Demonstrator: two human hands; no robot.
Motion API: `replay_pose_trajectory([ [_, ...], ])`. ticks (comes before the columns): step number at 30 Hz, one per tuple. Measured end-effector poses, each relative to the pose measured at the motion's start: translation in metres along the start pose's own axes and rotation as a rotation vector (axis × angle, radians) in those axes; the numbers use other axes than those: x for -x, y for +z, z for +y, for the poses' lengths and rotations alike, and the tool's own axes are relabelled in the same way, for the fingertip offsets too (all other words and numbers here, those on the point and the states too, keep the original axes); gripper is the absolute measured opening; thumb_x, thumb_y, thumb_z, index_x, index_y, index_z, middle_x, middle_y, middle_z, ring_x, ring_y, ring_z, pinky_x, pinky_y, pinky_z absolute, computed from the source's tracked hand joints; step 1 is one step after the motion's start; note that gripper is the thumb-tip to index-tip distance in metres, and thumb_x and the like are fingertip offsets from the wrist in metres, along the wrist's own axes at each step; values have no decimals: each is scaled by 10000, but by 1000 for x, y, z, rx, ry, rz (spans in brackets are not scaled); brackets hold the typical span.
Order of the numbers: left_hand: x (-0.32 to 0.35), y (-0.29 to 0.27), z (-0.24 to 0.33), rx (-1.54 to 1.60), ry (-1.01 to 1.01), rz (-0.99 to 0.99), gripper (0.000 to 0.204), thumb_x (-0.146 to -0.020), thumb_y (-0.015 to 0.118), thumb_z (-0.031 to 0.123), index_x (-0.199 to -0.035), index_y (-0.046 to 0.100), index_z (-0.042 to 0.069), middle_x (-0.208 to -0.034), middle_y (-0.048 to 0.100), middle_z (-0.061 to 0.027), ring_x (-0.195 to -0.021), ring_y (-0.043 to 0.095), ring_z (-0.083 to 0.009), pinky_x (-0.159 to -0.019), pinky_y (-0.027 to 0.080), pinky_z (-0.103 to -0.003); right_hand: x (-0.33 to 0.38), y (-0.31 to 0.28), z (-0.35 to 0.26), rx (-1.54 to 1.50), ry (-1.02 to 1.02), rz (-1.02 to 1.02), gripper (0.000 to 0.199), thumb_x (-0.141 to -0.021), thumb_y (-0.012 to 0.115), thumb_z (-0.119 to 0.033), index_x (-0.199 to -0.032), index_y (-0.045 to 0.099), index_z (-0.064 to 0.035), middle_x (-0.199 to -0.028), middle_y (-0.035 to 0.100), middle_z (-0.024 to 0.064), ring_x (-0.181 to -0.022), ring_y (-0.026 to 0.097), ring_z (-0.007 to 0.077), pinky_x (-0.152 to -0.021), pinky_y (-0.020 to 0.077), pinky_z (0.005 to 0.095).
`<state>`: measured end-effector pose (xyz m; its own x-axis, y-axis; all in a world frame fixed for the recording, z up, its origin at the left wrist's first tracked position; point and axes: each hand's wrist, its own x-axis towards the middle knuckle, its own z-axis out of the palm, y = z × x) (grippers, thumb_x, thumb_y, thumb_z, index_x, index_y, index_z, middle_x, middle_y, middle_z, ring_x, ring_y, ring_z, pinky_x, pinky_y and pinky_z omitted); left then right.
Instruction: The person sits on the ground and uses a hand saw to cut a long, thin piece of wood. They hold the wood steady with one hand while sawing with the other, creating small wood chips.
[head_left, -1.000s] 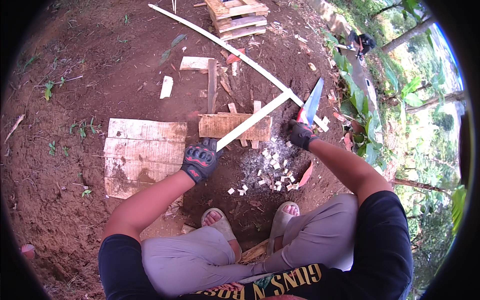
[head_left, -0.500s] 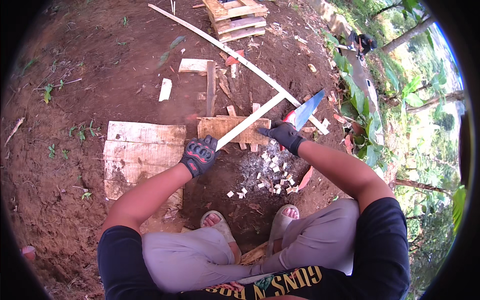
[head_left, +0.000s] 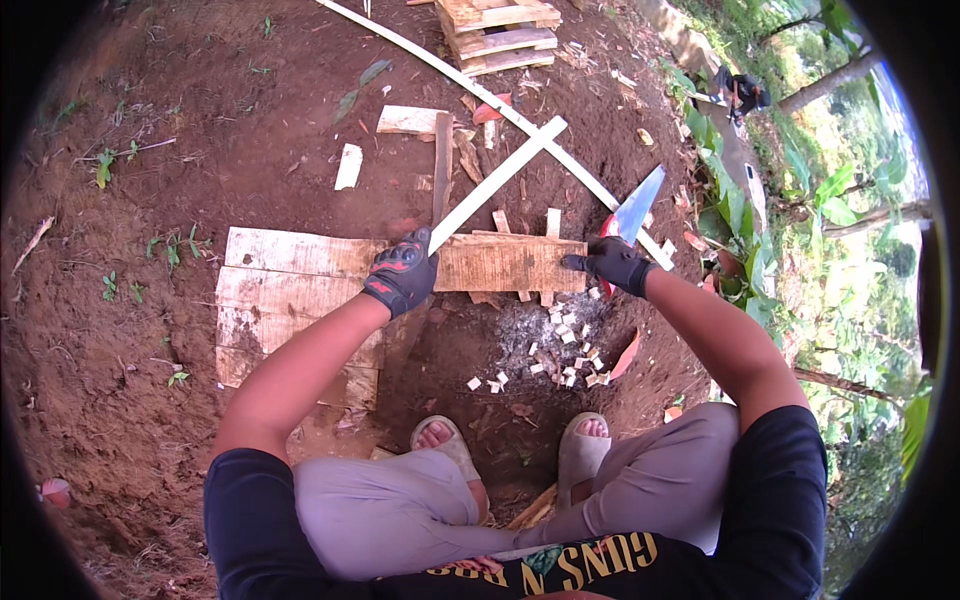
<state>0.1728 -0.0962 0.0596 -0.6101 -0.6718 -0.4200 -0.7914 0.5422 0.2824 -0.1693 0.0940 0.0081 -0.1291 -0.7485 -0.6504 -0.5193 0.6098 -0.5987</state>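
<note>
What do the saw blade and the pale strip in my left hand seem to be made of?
Saw blade: probably bare metal, given its smooth blue-grey sheen.
Pale strip: likely unfinished wood or bamboo, cream-coloured and matte; grain isn't discernible.

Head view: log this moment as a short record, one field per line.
Left hand: gloved, gripping the near end of a pale strip
Right hand: gloved, holding a handsaw, a finger by the right end of a plank
Crossing: pale strip passes over a longer strip; contact unclear
Ground: small wood blocks nearer than the plank
Background: stacked wood, another person
</note>
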Motion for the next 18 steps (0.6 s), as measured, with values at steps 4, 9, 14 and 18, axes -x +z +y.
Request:
replay_pose_trajectory([
  [4,7,5,10,-47,167,72,318,-1030,587,279,-1255,570,55,-1160,698,-231,-1033,703,-442,-892,551,-561,-6,-21,17,127,-160,-72,733,-887,740,-705,-1164,758,-26,-1047,744,191,-1051,712,297,-947,516,432],
  [9,43,22,12,-124,194,-54,338,-1027,583,291,-1272,580,58,-1161,703,-225,-1022,713,-430,-872,554,-552,-3,-6,-6,64,-83,22,738,-911,718,-686,-1195,752,-6,-1071,738,227,-1077,699,359,-976,504,448],
  [14,67,47,-9,-223,117,-133,321,-1032,554,321,-1217,590,61,-1034,739,-220,-877,741,-413,-767,561,-554,-7,6,17,113,-139,181,673,-966,662,-644,-1106,722,11,-1003,743,249,-996,719,424,-928,510,508],
  [18,81,52,-13,-183,130,-60,298,-1049,544,322,-1197,598,69,-964,735,-222,-822,734,-406,-722,548,-570,-13,14,14,24,-177,323,567,-991,656,-563,-1169,740,-31,-1028,755,234,-997,727,420,-897,535,500],
])
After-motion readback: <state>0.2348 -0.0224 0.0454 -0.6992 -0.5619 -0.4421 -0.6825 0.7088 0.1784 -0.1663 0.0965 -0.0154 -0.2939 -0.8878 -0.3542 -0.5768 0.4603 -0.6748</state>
